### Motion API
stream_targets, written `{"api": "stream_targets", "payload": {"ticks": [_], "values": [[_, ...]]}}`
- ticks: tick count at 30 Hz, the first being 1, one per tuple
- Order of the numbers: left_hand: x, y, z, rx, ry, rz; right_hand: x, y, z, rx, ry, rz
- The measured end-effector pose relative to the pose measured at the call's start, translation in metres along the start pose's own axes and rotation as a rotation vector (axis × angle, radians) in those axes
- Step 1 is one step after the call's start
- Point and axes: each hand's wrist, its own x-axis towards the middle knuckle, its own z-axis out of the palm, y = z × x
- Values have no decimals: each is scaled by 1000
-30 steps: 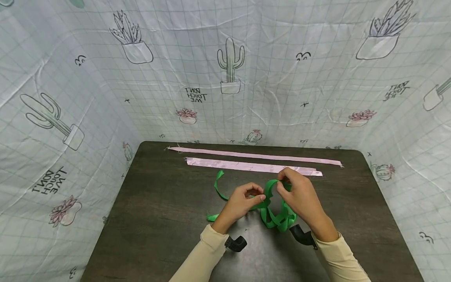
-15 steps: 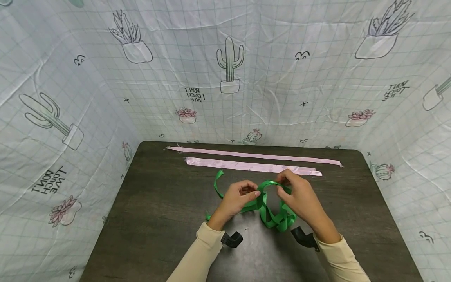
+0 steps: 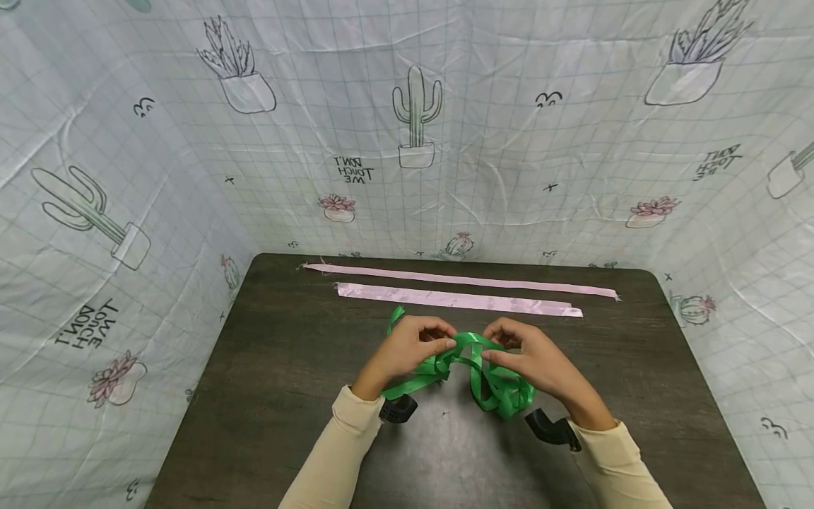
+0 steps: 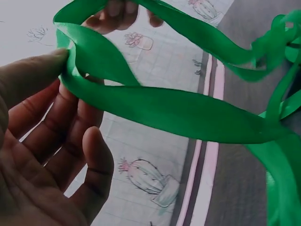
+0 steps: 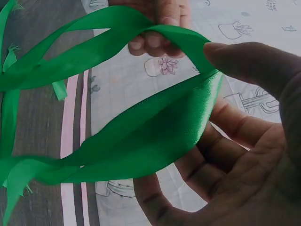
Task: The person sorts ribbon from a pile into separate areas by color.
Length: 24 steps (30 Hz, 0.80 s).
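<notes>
1. Since the earlier frames, the left hand (image 3: 407, 350) has shifted left and slightly toward the back of the table; the right hand (image 3: 534, 359) has stayed near its place. The stretch of green ribbon (image 4: 164, 113) between them has widened.
2. Nearest: two cream sleeves (image 3: 331, 452), one per forearm, with a black wrist device (image 3: 550, 428) at each cuff.
3. Left hand: thumb pinches the ribbon against the fingers behind it; remaining fingers loosely bent.
4. Right hand: thumb likewise pinches the ribbon, from the opposite side; remaining fingers spread and partly bent.
5. Ribbon location: strands arch from hand to hand above the dark wooden table (image 3: 286, 353); loose loops lie beneath and beside the right hand, a length runs below the left hand, and one end shows just beyond the left hand.
6. Farther back, a wider pink strip (image 3: 458, 300) lies flat across the table; behind it, near the back edge, a narrower pink strip (image 3: 458, 279) lies roughly parallel, its ends frayed.
7. Farthest: a creased white cloth (image 3: 509, 162) printed with a grid, potted cacti and mirrored lettering.
</notes>
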Motion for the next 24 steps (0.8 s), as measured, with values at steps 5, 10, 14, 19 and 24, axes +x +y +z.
{"api": "stream_targets", "payload": {"ticks": [5,10,14,19,24], "values": [[1,6,-4,14,-11,17,3,-2,2,60,-40,-19],[2,10,-8,3,-12,45,6,-3,5,135,-98,-30],[3,13,-9,3,-13,68,8,-4,7,144,-99,-42],[3,18,-10,31,-21,79,11,-5,9,140,-98,-54],[4,17,-12,25,-42,74,12,-5,10,134,-64,-79]]}}
